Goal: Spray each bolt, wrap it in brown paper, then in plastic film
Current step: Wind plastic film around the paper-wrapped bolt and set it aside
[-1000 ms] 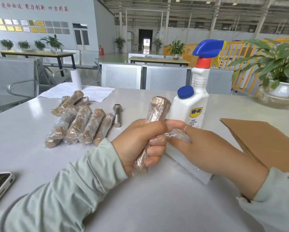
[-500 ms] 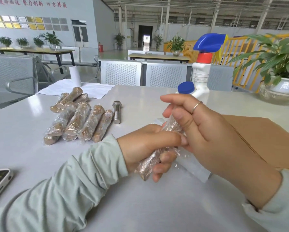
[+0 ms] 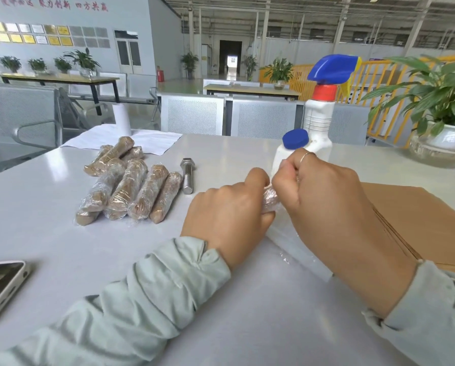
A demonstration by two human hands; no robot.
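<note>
Both hands close round one film-wrapped bolt [image 3: 270, 200], just in front of the WD-40 bottle [image 3: 287, 151]: the left hand [image 3: 229, 210] grips one end, the right hand [image 3: 324, 204] curls over the other. Left of the bottle lie a bare bolt [image 3: 187, 175] and the pile of wrapped bolts [image 3: 127, 187].

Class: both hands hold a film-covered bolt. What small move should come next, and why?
Probably lay it beside the pile of film-wrapped brown bolts: the left hand and right hand grip a brown-paper bolt in clear film that already looks covered, while one bare steel bolt waits.
</note>
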